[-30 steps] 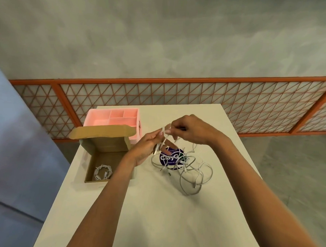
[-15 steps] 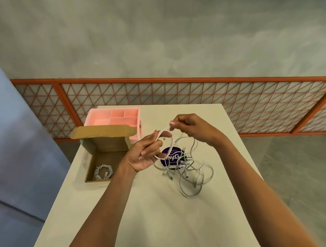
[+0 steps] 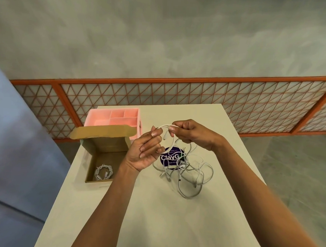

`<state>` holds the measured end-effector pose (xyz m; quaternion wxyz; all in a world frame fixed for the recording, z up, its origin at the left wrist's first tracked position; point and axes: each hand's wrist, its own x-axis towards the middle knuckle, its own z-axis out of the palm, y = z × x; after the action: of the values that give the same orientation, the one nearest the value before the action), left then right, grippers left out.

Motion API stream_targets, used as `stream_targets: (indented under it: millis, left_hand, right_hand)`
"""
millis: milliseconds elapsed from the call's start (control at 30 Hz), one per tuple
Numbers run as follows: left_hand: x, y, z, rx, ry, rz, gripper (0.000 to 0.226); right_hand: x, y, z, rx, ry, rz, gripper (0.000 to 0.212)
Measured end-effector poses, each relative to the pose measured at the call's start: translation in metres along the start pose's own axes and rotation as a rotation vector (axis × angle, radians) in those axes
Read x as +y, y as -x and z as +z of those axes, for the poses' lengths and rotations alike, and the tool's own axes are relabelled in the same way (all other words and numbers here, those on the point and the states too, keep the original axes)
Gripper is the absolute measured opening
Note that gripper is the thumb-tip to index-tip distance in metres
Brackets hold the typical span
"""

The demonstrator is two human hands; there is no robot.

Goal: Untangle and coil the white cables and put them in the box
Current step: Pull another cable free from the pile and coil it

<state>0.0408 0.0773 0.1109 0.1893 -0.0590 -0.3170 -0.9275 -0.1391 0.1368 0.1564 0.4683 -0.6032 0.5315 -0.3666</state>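
Both hands were raised over the middle of the cream rectangular tabletop (image 3: 153, 217), working one thin white cable (image 3: 173, 141). Left hand (image 3: 145, 152) was palm-up, fingers curled loosely, the cable loop running across the fingertips and down behind them; whether it truly gripped the cable, cannot tell. Right hand (image 3: 192, 133) was closed, thumb and forefinger pinching the cable top just beside the left fingertips. Compared with half a second earlier, the held loop looked wider and more rounded, and the right hand sat slightly further right; the left hand's palm was turned more toward the camera. A second earlier both hands were pinched close together on the cable, so they had moved apart since.

The tangled pile of white cables (image 3: 189, 174) lay on the tabletop right of centre, partly over a round purple sticker with white lettering (image 3: 170, 157), unchanged. The open brown cardboard box (image 3: 108, 148) stood near the left edge, lid flap up, with one coiled white cable (image 3: 104, 172) inside, same as before. A pink plastic divided organiser tray (image 3: 113, 117) sat at the far left corner, touching behind the box.
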Motion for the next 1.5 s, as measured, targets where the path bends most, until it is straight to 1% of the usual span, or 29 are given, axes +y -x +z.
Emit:
stream_targets:
  millis: [200,400,500,600,733,833,933,1033,1133,1200,1267,1333,1400,1500]
  left_hand:
    - [-0.001,-0.002,0.001,-0.031,-0.014,-0.045,0.027]
    - [0.0,-0.007,0.002,-0.029,-0.121,-0.06,0.032]
    - [-0.002,-0.004,-0.004,-0.009,-0.12,-0.088,0.034]
    - [-0.004,-0.005,-0.007,-0.04,-0.035,-0.099,0.037]
    - [-0.003,-0.009,-0.008,-0.089,0.075,-0.034,0.034]
    - [0.005,-0.012,-0.009,-0.05,0.065,0.047,0.037]
    - [0.011,-0.013,-0.009,0.071,-0.057,0.127,0.048]
    - [0.012,-0.016,-0.011,0.174,-0.185,0.194,0.051]
    - [0.009,-0.025,-0.011,0.308,-0.347,0.258,0.058]
    - [0.009,-0.031,-0.011,0.389,-0.42,0.286,0.061]
    - [0.012,-0.036,-0.014,0.44,-0.481,0.271,0.057]
    - [0.013,-0.04,-0.016,0.467,-0.604,0.225,0.051]
    - [0.012,-0.041,-0.016,0.473,-0.792,0.198,0.05]
    - [0.007,-0.043,-0.02,0.548,-1.133,0.136,0.053]
  right_hand:
    - [0.0,0.002,0.002,0.039,-0.051,0.021,0.032]
    - [-0.005,-0.001,0.001,0.117,-0.134,0.031,0.036]
    - [-0.006,-0.001,-0.002,0.111,-0.062,0.053,0.038]
    - [-0.007,0.001,-0.004,0.089,-0.007,0.058,0.037]
    - [0.0,0.002,-0.005,0.031,-0.064,0.047,0.03]
    - [0.013,0.002,-0.003,0.069,-0.141,-0.013,0.02]
    - [0.028,0.002,0.0,0.158,-0.125,-0.03,0.018]
    - [0.037,-0.003,0.009,0.203,0.025,0.071,0.024]
    - [0.043,-0.006,0.02,0.189,0.203,0.207,0.028]
    - [0.045,-0.008,0.023,0.146,0.339,0.248,0.029]
    - [0.044,-0.01,0.025,0.093,0.455,0.239,0.026]
    - [0.042,-0.012,0.023,0.041,0.533,0.218,0.023]
    - [0.04,-0.014,0.021,-0.005,0.562,0.198,0.024]
    - [0.033,-0.013,0.016,-0.024,0.555,0.172,0.028]
